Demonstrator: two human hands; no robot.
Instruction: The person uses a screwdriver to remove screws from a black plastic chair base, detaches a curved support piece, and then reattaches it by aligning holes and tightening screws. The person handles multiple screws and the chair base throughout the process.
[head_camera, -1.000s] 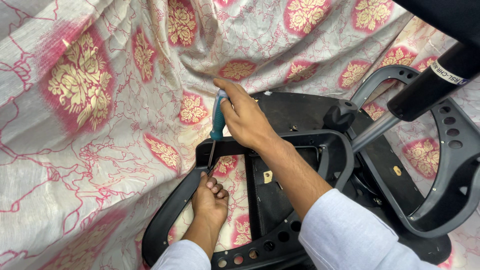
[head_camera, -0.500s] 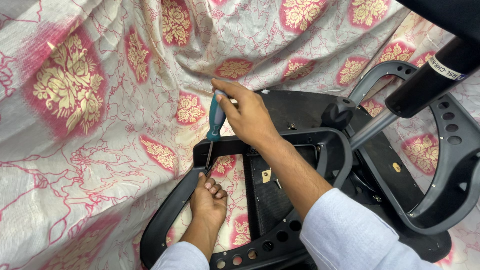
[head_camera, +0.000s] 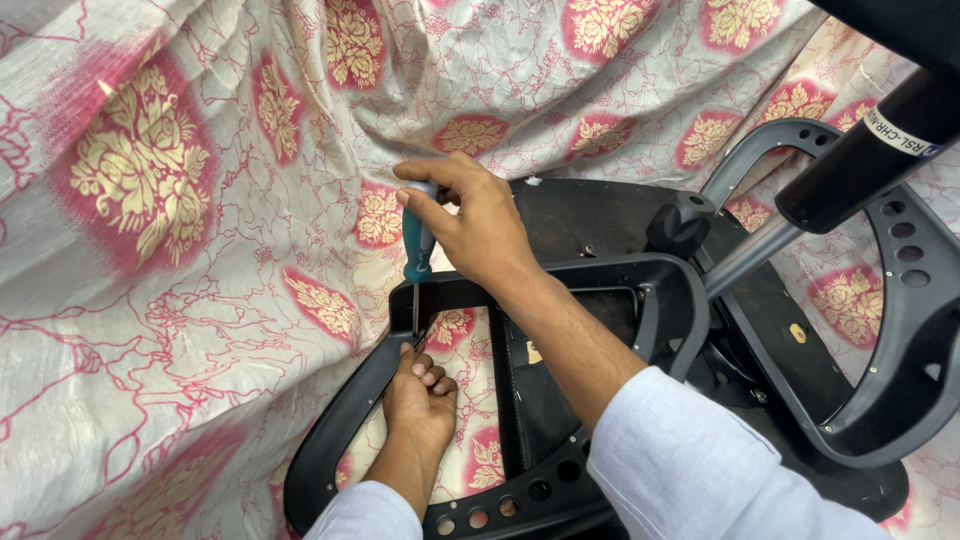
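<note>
Two hands work at an upturned black office chair lying on a cream cloth (head_camera: 200, 330) patterned with red and gold flowers; the right hand (head_camera: 475, 225) is closed around the teal handle of a screwdriver (head_camera: 416, 262), holding it upright with the metal shaft pointing down; the tip meets the black plastic armrest frame (head_camera: 350, 410) at its upper left corner; the left hand (head_camera: 420, 400) lies just below that tip, fingers curled against the frame's inner edge, though whether they pinch anything I cannot tell; both forearms wear white sleeves; behind the frame lies the chair's seat underside (head_camera: 590, 215); at the right a second armrest loop (head_camera: 915, 330) curves beside the metal gas-lift column (head_camera: 745, 258).
</note>
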